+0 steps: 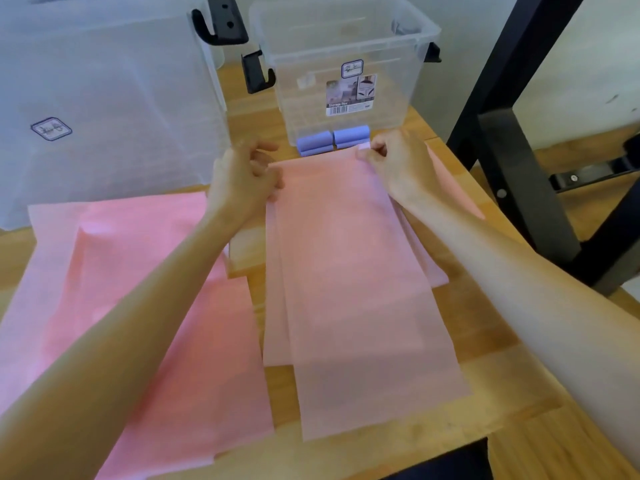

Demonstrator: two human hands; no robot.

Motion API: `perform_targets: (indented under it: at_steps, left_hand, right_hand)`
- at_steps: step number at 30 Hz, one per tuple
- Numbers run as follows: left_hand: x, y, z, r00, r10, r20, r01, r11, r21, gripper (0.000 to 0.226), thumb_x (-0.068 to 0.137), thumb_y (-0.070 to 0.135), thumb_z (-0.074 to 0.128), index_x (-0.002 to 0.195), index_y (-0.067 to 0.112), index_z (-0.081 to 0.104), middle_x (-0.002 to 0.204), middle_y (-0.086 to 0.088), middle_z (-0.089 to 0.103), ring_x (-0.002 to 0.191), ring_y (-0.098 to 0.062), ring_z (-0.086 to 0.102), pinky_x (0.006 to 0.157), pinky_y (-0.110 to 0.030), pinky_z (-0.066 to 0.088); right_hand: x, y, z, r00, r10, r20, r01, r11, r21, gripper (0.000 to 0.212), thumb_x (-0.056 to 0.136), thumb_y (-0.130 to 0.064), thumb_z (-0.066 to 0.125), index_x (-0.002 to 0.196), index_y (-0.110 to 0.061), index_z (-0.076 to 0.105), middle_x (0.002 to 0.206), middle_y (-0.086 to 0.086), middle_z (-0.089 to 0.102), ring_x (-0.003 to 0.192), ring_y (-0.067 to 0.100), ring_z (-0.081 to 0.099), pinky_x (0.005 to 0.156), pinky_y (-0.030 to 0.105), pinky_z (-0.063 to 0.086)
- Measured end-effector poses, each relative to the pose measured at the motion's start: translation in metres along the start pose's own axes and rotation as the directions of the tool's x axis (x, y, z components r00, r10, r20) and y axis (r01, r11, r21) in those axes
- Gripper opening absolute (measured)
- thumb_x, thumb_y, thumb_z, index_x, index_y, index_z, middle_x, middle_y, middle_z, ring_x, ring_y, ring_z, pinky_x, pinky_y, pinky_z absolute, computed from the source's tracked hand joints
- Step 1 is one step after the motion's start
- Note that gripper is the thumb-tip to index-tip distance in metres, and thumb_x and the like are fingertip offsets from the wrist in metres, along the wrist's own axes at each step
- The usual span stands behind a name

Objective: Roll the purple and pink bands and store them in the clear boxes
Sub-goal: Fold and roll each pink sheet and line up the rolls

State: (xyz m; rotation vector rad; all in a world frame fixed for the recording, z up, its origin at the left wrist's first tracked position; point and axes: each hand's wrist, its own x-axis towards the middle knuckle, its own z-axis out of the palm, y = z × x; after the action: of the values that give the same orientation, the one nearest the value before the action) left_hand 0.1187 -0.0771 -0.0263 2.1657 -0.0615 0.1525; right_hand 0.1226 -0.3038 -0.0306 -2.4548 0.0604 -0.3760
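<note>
A large clear box point(104, 109) filled the upper left of the frame, standing on the wooden table point(485, 341). Below it, across the lower left, lay a wide spread of pink bands point(145, 306), flat, overlapping and thin enough to look translucent.

Down the centre ran one pink band point(360, 299), a long flat strip with its long axis going from the lower centre edge of the table up toward the top centre, its far end pointing at the smaller clear box point(346, 71). More pink strips showed beneath its edges.

That smaller box stood open at the top centre, with black latches on its sides and a printed label on the front wall. Through the base of that wall showed rolled purple bands point(332, 140), short cylinders lying side by side, long axes running left to right.

The left hand point(246, 174) gripped the band's far left corner with curled fingers. The right hand point(394, 157) pinched the far right corner between thumb and fingertips.
</note>
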Motion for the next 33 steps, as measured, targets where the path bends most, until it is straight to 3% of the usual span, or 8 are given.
perform_targets:
  at_steps: [2, 4, 8, 13, 22, 27, 30, 33]
  left_hand:
    - [-0.006, 0.004, -0.001, 0.996, 0.08, -0.044, -0.075, 0.993, 0.09, 0.037, 0.087, 0.004, 0.061, 0.123, 0.016, 0.062, 0.118, 0.001, 0.063, 0.079, -0.01, 0.066, 0.072, -0.019, 0.055]
    - [-0.018, 0.008, -0.004, 0.983, 0.182, -0.035, -0.173, 0.97, 0.168, 0.033, 0.09, 0.006, 0.061, 0.122, 0.017, 0.063, 0.126, 0.001, 0.056, 0.087, -0.005, 0.063, 0.075, -0.008, 0.047]
    - [-0.054, 0.012, -0.004, 0.949, 0.266, 0.168, -0.303, 0.916, 0.264, 0.031, 0.096, 0.011, 0.059, 0.125, 0.017, 0.065, 0.132, -0.002, 0.06, 0.118, -0.017, 0.058, 0.099, -0.017, 0.039]
    - [-0.077, 0.007, 0.005, 0.919, 0.145, 0.368, -0.302, 0.858, 0.416, 0.056, 0.102, 0.035, 0.05, 0.152, 0.017, 0.035, 0.163, 0.0, 0.024, 0.148, -0.018, 0.025, 0.118, -0.025, 0.015]
    - [-0.069, 0.0, 0.006, 0.916, 0.156, 0.37, -0.327, 0.825, 0.462, 0.058, 0.104, 0.035, 0.044, 0.155, 0.014, 0.028, 0.165, -0.004, 0.016, 0.152, -0.019, 0.013, 0.12, -0.029, 0.003]
    - [-0.112, 0.014, -0.009, 0.892, 0.267, 0.365, -0.407, 0.826, 0.389, 0.051, 0.101, 0.027, 0.052, 0.15, 0.017, 0.04, 0.161, 0.004, 0.026, 0.15, -0.012, 0.02, 0.116, -0.015, 0.005]
    - [-0.163, 0.022, -0.018, 0.845, 0.36, 0.394, -0.487, 0.824, 0.29, 0.046, 0.1, 0.036, 0.054, 0.144, 0.025, 0.049, 0.157, 0.014, 0.033, 0.146, -0.001, 0.023, 0.111, -0.002, 0.005]
    - [-0.213, 0.014, -0.021, 0.844, 0.342, 0.414, -0.453, 0.867, 0.207, 0.052, 0.092, 0.06, 0.041, 0.137, 0.04, 0.054, 0.151, 0.032, 0.035, 0.144, 0.009, 0.021, 0.115, -0.012, 0.02]
  right_hand:
    - [-0.003, -0.002, -0.002, 0.999, -0.016, -0.035, 0.012, 0.996, -0.091, 0.017, 0.094, -0.022, 0.062, 0.084, -0.008, 0.06, 0.085, 0.009, 0.06, 0.079, 0.031, 0.052, 0.068, 0.039, 0.044]
    - [-0.016, -0.005, -0.006, 0.994, -0.077, -0.076, 0.063, 0.983, -0.171, 0.016, 0.095, -0.015, 0.056, 0.109, -0.008, 0.058, 0.113, 0.01, 0.059, 0.093, 0.033, 0.058, 0.077, 0.047, 0.048]
    - [-0.053, -0.01, -0.01, 0.94, -0.34, 0.019, 0.339, 0.928, -0.155, 0.021, 0.095, -0.012, 0.056, 0.11, -0.01, 0.07, 0.112, 0.003, 0.059, 0.1, 0.024, 0.055, 0.085, 0.033, 0.041]
    - [-0.068, -0.001, 0.004, 0.929, -0.334, 0.159, 0.361, 0.912, -0.195, 0.031, 0.098, -0.024, 0.057, 0.123, -0.009, 0.067, 0.135, 0.009, 0.058, 0.116, 0.034, 0.047, 0.103, 0.038, 0.033]
    - [-0.075, -0.006, 0.006, 0.949, -0.298, 0.103, 0.312, 0.936, -0.164, 0.036, 0.099, -0.024, 0.057, 0.13, -0.007, 0.062, 0.138, 0.01, 0.055, 0.126, 0.031, 0.045, 0.106, 0.041, 0.034]
    - [-0.139, -0.003, -0.031, 0.941, -0.337, 0.021, 0.334, 0.94, 0.074, 0.022, 0.093, -0.022, 0.065, 0.107, -0.008, 0.074, 0.117, 0.003, 0.066, 0.114, 0.019, 0.053, 0.101, 0.027, 0.035]
    - [-0.189, -0.002, -0.056, 0.946, -0.303, 0.114, 0.271, 0.933, 0.237, 0.022, 0.093, -0.028, 0.065, 0.096, -0.011, 0.078, 0.107, -0.008, 0.067, 0.105, 0.006, 0.057, 0.095, 0.015, 0.038]
    - [-0.23, 0.004, -0.075, 0.931, -0.266, 0.252, 0.177, 0.929, 0.326, 0.026, 0.09, -0.04, 0.063, 0.096, -0.02, 0.079, 0.105, -0.016, 0.065, 0.109, 0.005, 0.057, 0.092, 0.012, 0.039]
